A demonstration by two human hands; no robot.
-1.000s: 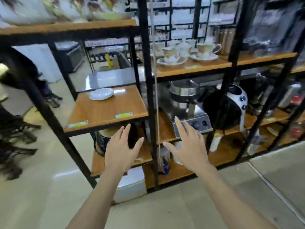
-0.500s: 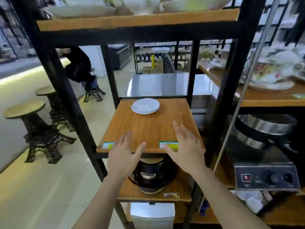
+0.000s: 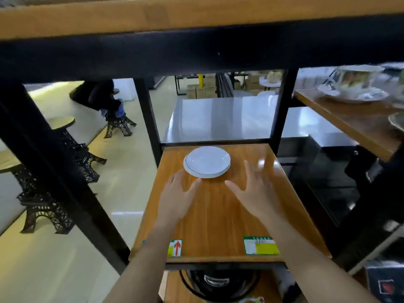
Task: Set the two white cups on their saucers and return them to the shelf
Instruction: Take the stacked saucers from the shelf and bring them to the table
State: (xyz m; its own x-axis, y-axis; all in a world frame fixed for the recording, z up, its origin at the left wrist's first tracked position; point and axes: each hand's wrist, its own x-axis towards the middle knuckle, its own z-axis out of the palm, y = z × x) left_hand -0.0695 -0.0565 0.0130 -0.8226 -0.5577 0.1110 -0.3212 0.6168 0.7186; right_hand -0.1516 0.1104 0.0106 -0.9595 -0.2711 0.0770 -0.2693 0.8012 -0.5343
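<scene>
A: Saucers [image 3: 207, 162]?
B: Two, stacked flat, faces up, round so no long axis. Plain white, glossy, thin dark rim line. Far middle of wooden shelf [image 3: 218, 215].
A: Hands?
B: Left hand [image 3: 177, 196] and right hand [image 3: 256, 191] spread open, empty, over the shelf just short of the stack.

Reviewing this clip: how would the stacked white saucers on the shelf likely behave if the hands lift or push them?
The saucers look glossy and glazed, so probably rigid, breakable and a bit slippery to bare fingers. Two seem stacked slightly offset, so the top one may slide if only the lower is pushed. The shelf is smooth wood; a push would likely glide them rather than tip them. Both hands, left and right, are open.
</scene>
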